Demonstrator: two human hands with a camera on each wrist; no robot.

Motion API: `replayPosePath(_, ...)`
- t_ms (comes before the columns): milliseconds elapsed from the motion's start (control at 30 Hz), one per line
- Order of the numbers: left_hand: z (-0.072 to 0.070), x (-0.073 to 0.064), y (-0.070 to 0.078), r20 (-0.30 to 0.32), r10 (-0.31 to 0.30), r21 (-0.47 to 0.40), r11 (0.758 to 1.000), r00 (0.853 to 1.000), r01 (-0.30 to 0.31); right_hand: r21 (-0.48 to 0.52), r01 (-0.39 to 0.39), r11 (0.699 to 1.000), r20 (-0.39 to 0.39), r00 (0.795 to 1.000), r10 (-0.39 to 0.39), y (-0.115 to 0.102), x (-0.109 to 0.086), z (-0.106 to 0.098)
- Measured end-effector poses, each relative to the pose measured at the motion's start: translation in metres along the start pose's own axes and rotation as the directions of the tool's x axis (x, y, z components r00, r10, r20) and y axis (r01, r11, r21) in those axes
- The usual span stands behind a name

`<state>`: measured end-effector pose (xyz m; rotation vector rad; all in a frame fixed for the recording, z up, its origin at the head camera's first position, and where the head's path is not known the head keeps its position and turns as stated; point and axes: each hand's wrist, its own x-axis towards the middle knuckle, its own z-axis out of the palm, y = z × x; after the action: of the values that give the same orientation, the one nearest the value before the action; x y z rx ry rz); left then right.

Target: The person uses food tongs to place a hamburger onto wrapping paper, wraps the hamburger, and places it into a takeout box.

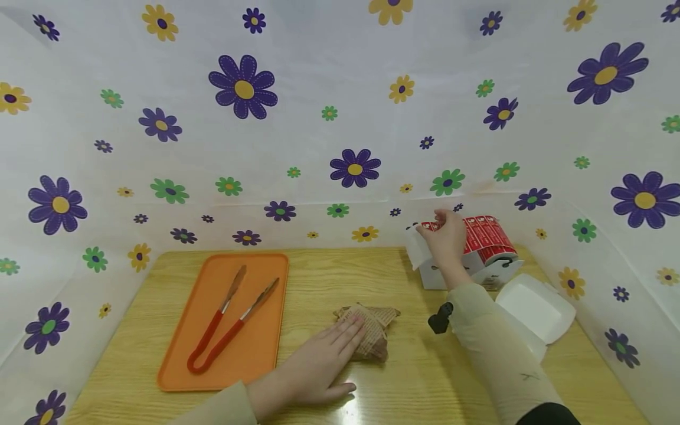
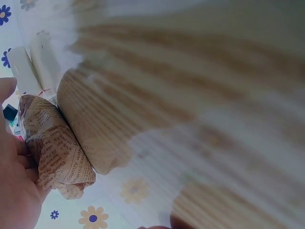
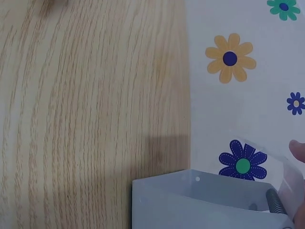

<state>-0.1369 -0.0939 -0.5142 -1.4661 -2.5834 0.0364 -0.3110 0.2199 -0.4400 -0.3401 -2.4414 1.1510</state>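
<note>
A bundle wrapped in brown newsprint-patterned paper [image 1: 375, 321] lies on the table. My left hand [image 1: 313, 360] rests on its near left side, fingers straight and the thumb apart; the left wrist view shows the fingers against the wrapped bundle [image 2: 59, 148]. What is inside the paper is hidden. At the back right, my right hand [image 1: 447, 239] pinches the end of a red sticker strip [image 1: 486, 233] on a white label dispenser [image 1: 491, 274]. Pale backing paper [image 1: 418, 248] hangs at the dispenser's left. Only part of the right hand [image 3: 299, 152] enters the right wrist view, beside the dispenser [image 3: 205, 200].
On the left, an orange tray [image 1: 175, 366] bears red-handled tongs [image 1: 212, 336], spread apart. An open white clamshell box [image 1: 536, 307] lies at the right, partly behind the right forearm. A flower-print sheet [image 1: 297, 136] stands around the wooden table [image 1: 313, 271].
</note>
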Motion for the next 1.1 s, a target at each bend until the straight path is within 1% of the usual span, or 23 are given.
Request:
replayPosePath(200,-0.0005,0.0004,-0.0003,0.004,0.001,-0.005,1.000,1.000,-0.001,-0.071,-0.010,0.997,0.031,0.999,0.012,0.0029,0.0019,-0.0008)
replayPosePath(300,-0.0008,0.0006,-0.0003,0.006,0.001,-0.008,1.000,1.000,-0.001,-0.083,-0.019,0.996,0.038,0.999,0.022,0.0024,0.0014,-0.0018)
replayPosePath(567,0.0016,0.0002,-0.0001,0.001,-0.001,-0.010,1.000,1.000,0.001,-0.055,-0.035,0.998,0.031,0.999,0.036,0.0036,0.0019,-0.0027)
replayPosePath(833,0.0043,-0.0004,-0.0001,-0.008,-0.002,-0.011,1.000,1.000,0.002,-0.061,-0.044,0.997,0.026,0.999,0.046,0.0047,0.0024,-0.0016)
replayPosePath(1100,0.0037,-0.0006,-0.0003,-0.007,0.004,0.012,1.000,1.000,-0.004,-0.045,-0.049,0.998,0.033,0.998,0.050,0.0038,0.0024,-0.0017)
